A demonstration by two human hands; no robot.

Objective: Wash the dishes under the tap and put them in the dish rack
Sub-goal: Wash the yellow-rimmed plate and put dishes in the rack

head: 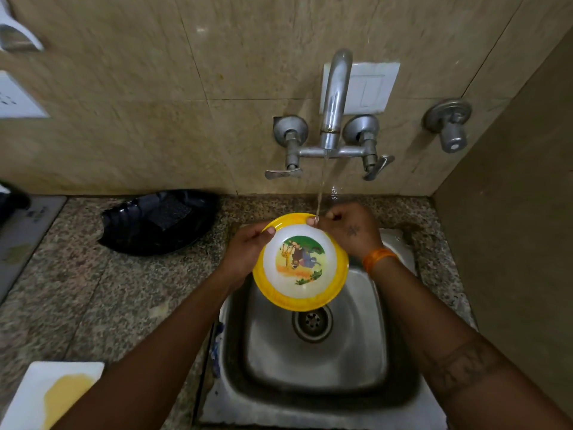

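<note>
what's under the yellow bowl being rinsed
Under the yellow bowl is the steel sink, with its drain showing just below the rim. The basin's far part is hidden behind the bowl.

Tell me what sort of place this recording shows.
Most likely a small home kitchen: a steel sink set in a granite counter, a wall-mounted tap running, and both hands holding a yellow plate under the water.

The white plate (46,395) at near left is cut off by the frame's edge and partly covered by the left forearm. The bowl (300,262) hides the left hand's (245,252) fingers and part of the sink (313,352). At far left a socket (17,97) and a blurred white holder (17,32) run out of frame.
</note>
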